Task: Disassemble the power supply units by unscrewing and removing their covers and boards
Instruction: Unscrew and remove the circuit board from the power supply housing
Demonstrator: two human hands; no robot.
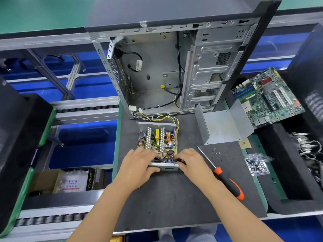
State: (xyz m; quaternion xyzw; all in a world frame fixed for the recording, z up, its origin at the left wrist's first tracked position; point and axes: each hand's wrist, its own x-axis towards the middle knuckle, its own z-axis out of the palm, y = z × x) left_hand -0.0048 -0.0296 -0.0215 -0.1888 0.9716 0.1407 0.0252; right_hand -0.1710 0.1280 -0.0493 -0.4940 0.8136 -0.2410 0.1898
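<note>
Mid-worktop, the left hand (139, 163) curls round the near wall of the open power supply (158, 145), while the right hand (189, 160) pinches wires at its board (160, 139). Cover (223, 124) already off; freeing the board likely comes next. Screwdriver (222, 173) lies rightward.

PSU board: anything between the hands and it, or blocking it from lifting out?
Nothing between: both hands are already on the near edge of the PSU board. The cover is off, lying to the right. The wire bundle still runs into the PC case and may tether it.
</note>
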